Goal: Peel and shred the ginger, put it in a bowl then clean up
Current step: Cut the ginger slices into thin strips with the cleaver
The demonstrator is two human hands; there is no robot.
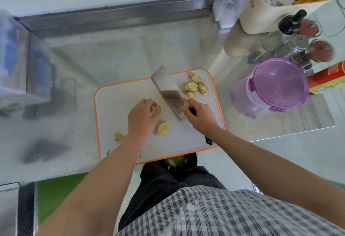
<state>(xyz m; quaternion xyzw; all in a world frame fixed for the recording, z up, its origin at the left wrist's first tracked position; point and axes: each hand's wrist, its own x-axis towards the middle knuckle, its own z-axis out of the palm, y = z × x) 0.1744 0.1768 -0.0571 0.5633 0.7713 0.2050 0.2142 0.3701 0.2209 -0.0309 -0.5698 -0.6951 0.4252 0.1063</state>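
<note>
A white cutting board with an orange rim lies on the steel counter. My right hand grips the black handle of a cleaver, whose blade points to the far left. Several peeled ginger pieces are heaped at the board's far right corner, and one small slice lies by my right thumb. My left hand hovers with curled fingers beside the blade; whether it holds anything is hidden. A larger peeled ginger chunk lies just right of my left wrist. Peel scraps lie at the board's left edge.
A purple-lidded plastic container stands right of the board. Behind it are spice shakers, a black-capped bottle and a cream caddy. A red box lies at the far right. A bin with scraps sits below the counter edge.
</note>
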